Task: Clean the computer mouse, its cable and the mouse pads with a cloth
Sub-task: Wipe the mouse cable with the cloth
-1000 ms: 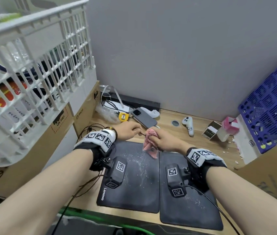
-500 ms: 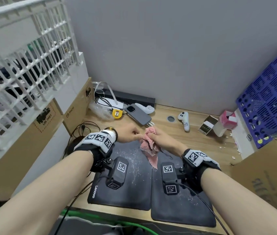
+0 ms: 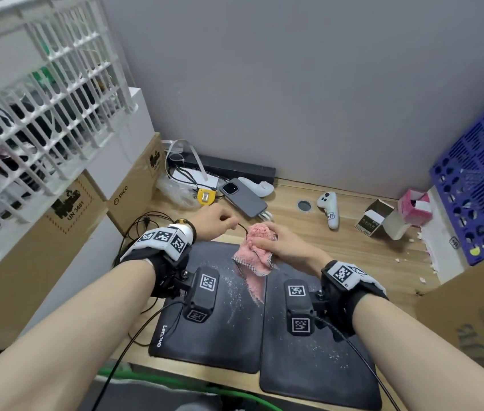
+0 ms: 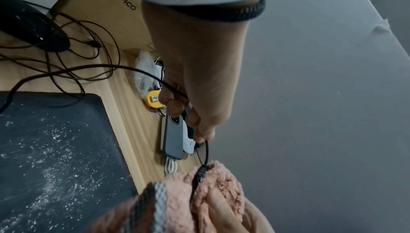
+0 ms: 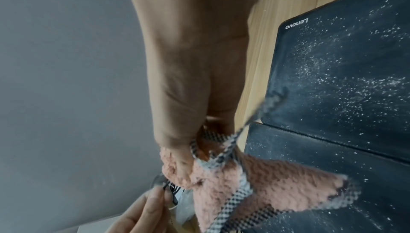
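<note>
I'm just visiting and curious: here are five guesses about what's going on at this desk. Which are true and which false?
1. The right hand grips a pink cloth. True.
2. The left hand lies flat on a mouse pad. False: it pinches the thin black cable, which runs into the cloth.
3. Both mouse pads are spotless. False: white specks are scattered over both.
4. The mouse lies on the desk, off the pads, among cable loops. True.
5. The phone lies in the blue crate. False: it lies on the desk near the wall.
</note>
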The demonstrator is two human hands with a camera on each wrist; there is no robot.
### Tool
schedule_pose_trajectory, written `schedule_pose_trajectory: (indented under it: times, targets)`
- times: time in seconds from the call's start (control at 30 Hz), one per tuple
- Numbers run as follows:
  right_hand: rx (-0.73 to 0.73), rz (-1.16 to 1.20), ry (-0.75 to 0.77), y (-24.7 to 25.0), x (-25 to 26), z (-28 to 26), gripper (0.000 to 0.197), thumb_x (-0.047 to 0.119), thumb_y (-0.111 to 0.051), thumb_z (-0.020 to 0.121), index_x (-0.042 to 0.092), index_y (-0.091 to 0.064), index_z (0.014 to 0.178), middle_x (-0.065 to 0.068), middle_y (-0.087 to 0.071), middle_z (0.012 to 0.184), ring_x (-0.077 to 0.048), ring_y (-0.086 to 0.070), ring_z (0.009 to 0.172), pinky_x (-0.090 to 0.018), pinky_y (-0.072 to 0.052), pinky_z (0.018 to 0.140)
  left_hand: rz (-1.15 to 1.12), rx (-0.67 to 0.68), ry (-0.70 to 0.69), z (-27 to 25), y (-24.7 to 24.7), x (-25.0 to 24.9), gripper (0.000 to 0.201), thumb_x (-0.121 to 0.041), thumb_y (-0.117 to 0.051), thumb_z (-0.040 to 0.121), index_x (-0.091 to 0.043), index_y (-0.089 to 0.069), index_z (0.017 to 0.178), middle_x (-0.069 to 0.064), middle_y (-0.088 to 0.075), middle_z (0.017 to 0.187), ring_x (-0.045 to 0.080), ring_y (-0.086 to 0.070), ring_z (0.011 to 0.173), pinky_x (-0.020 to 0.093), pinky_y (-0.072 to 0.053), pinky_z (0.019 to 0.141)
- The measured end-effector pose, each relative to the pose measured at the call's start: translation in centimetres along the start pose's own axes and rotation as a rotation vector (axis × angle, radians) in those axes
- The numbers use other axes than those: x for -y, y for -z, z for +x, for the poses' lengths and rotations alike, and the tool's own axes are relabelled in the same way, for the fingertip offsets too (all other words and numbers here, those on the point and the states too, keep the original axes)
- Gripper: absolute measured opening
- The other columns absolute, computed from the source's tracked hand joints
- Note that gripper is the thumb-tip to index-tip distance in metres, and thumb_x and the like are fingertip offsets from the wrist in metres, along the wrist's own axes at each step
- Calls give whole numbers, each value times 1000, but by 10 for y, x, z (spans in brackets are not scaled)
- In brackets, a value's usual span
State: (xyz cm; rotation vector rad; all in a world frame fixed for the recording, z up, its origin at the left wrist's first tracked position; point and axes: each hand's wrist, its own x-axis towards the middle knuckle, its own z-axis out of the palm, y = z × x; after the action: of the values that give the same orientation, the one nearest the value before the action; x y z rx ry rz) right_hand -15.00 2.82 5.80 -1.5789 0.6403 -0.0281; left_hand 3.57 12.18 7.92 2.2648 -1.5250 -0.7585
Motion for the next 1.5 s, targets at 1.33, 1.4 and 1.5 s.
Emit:
schedule_pose_trajectory:
  times: [1.33, 1.4, 1.5]
  targets:
    - [-117, -140, 25, -3, -3, 20, 19, 23, -79, 79, 8, -72, 88, -6, -74, 80, -8, -68, 63, -20, -51, 57, -106, 71, -70, 3, -13, 7, 33, -28, -56, 95, -21, -52, 63, -4, -49, 61, 9, -41, 56, 16, -32, 51]
    - [-117, -247, 38, -6, -6, 25, 23, 32, -77, 79, 10, -73, 82, -5, -75, 77, -9, -66, 61, -24, -49, 57, -142, 96, -69, 2, -15, 15, 35, -30, -55, 96, -21, -47, 63, -3, -46, 63, 11, -39, 57, 18, -30, 52]
    - [-115, -340, 82, -11, -9, 32, 32, 41, -71, 83, 13, -67, 67, -1, -70, 65, -7, -58, 52, -25, -42, 53, -193, 123, -47, -1, -13, 26, 34, -33, -55, 95, -17, -49, 65, -2, -43, 62, 9, -36, 55, 18, -31, 52]
